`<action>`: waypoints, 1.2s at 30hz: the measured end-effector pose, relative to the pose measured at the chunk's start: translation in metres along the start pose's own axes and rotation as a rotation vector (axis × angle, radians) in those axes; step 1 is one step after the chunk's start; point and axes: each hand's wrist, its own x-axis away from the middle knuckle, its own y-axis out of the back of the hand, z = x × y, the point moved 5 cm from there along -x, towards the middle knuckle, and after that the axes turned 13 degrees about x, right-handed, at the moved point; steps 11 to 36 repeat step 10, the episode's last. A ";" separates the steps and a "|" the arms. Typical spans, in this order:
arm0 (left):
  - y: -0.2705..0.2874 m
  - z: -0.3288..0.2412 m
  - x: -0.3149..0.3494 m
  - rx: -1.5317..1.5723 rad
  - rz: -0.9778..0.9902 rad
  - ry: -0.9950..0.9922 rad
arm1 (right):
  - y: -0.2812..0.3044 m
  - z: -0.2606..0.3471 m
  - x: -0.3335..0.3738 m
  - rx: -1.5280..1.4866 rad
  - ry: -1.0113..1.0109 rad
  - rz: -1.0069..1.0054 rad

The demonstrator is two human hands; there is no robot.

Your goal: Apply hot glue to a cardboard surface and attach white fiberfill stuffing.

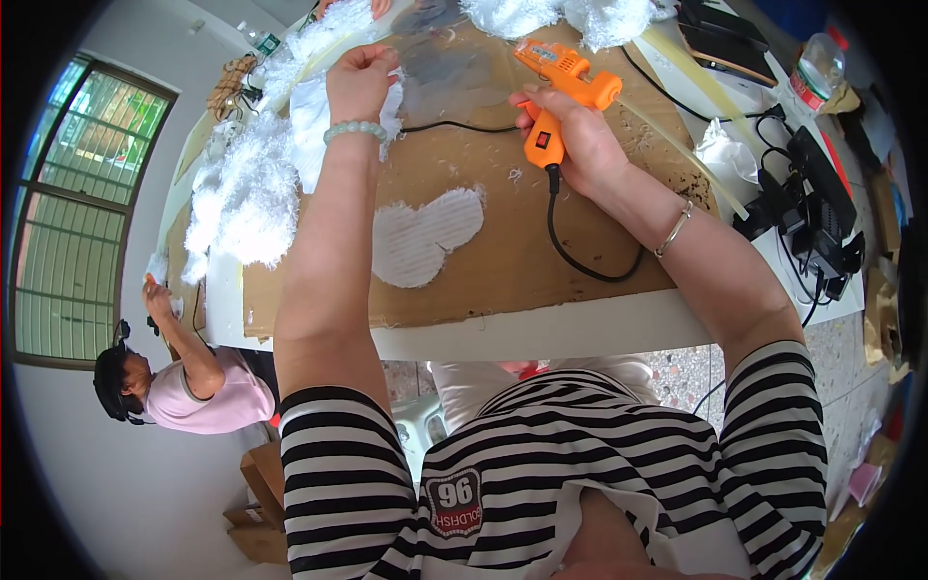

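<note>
My right hand (588, 143) is wrapped round the handle of an orange hot glue gun (570, 75), whose nozzle points up and to the left. A long pale glue stick (681, 150) sticks out of its back end, and a black cord leaves the handle. The fingers of my left hand (362, 79) are pinched together; what lies between them, if anything, is too small to make out. Beside and under that hand is a flat white piece of fabric (307, 121). A white, roughly heart-shaped fabric piece (425, 237) lies nearer to me on the brown cardboard (522, 261).
Fluffy white material (246, 193) is piled at the left, more (599, 19) at the far edge. A power strip with black plugs (788, 208), crumpled white paper (725, 153) and a plastic bottle (817, 72) are on the right. Another person (208, 387) sits at the left.
</note>
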 end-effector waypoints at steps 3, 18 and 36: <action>0.008 -0.021 0.022 0.224 0.009 0.041 | 0.005 -0.005 -0.004 0.023 0.000 0.000; 0.090 -0.025 0.080 0.202 0.182 0.132 | 0.008 0.001 -0.002 0.144 0.005 -0.015; 0.090 -0.025 0.080 0.202 0.182 0.132 | 0.008 0.001 -0.002 0.144 0.005 -0.015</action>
